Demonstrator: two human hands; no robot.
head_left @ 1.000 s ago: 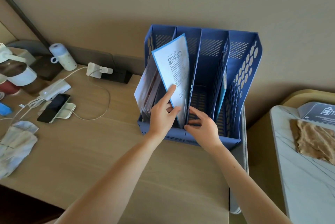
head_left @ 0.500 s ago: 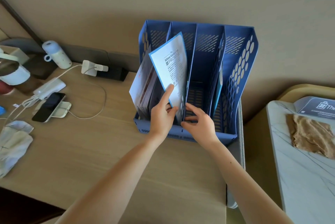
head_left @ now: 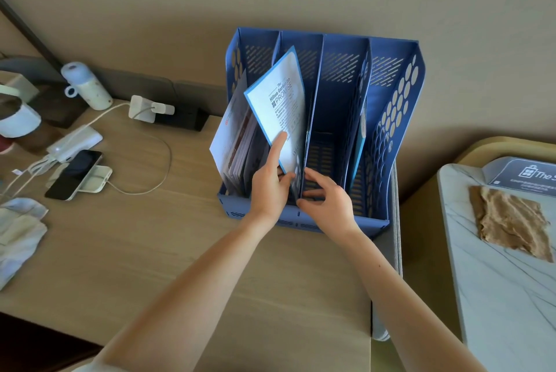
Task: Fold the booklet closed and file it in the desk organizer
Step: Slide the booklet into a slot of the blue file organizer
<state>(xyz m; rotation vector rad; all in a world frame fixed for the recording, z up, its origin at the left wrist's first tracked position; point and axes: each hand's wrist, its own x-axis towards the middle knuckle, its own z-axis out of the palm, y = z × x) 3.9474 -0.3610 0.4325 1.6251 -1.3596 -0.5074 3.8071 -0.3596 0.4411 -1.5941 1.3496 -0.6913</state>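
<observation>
A blue plastic desk organizer (head_left: 391,119) with several upright slots stands at the desk's back right corner against the wall. The closed white booklet (head_left: 281,101) with a blue border leans in the second slot from the left. My left hand (head_left: 270,185) grips its lower edge, index finger stretched up its cover. My right hand (head_left: 326,198) rests at the front of the neighbouring slot, fingers on the divider and the booklet's lower corner. Other papers (head_left: 233,143) lean in the leftmost slot.
On the wooden desk (head_left: 150,251) at left lie a phone (head_left: 73,174) on a charging pad, cables, a white charger (head_left: 147,108), a small bottle (head_left: 87,86) and a cloth (head_left: 18,236). A marble side table (head_left: 496,281) with a brown cloth (head_left: 508,221) stands at right.
The booklet has sunk slightly deeper into its slot while both hands stay at its base. The view has shifted a little.
</observation>
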